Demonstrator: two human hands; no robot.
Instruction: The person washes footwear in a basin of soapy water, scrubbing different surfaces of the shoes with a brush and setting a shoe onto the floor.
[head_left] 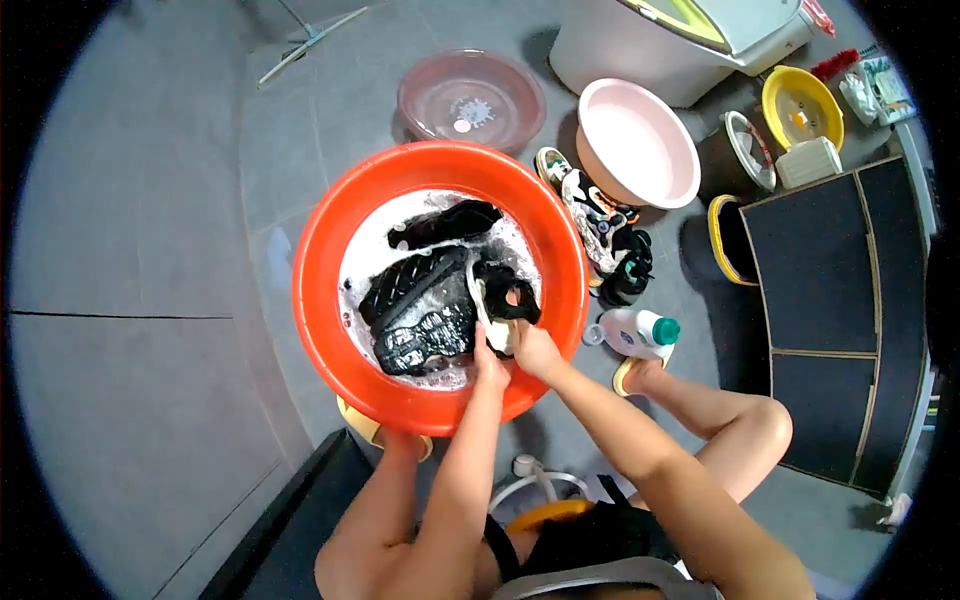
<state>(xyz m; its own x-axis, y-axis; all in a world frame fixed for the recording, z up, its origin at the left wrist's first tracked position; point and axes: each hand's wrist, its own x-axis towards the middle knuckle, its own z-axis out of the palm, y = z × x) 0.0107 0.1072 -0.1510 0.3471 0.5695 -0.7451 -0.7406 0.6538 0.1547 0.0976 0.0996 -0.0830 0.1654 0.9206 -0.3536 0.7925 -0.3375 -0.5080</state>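
Note:
A large red basin (318,300) of soapy water stands on the floor between my legs. Inside it, my left hand (489,366) and my right hand (536,350) are closed on a black shoe (508,290) with a pale sole edge. My left fingers are at its near left side, my right fingers at its near right end; part of the grip is hidden. Left of it, a black shoe with a ridged sole (412,285) and a shiny wet black one (430,342) lie in the suds. Another dark shoe (446,224) floats near the far side.
Beyond the red basin stand a translucent basin (415,100) and a pink basin (588,150). Several shoes (600,225) line the floor to the right. A white bottle with a green cap (632,332) lies by my right foot. A dark cabinet (815,270) is farther right.

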